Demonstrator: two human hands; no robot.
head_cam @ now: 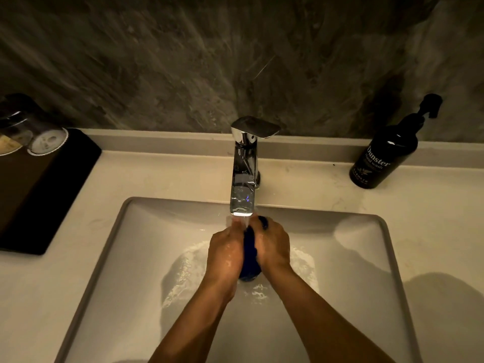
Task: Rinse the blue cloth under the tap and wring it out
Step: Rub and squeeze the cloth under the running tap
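The blue cloth (249, 254) is bunched into a dark roll between my two hands, over the middle of the white sink (110, 231). My left hand (227, 254) grips its left side and my right hand (272, 244) grips its right side, with a bit of cloth poking out above the right knuckles. Both hands are pressed close together. Directly above them stands the chrome tap (243, 174), and water runs from its spout onto the cloth and my fingers. Most of the cloth is hidden inside my hands.
Water splashes on the basin floor under my hands. A black hand-wash pump bottle (385, 155) stands on the counter at the back right. At the left lies a black tray (39, 195) holding upturned glasses (47, 141). A dark stone wall rises behind the counter.
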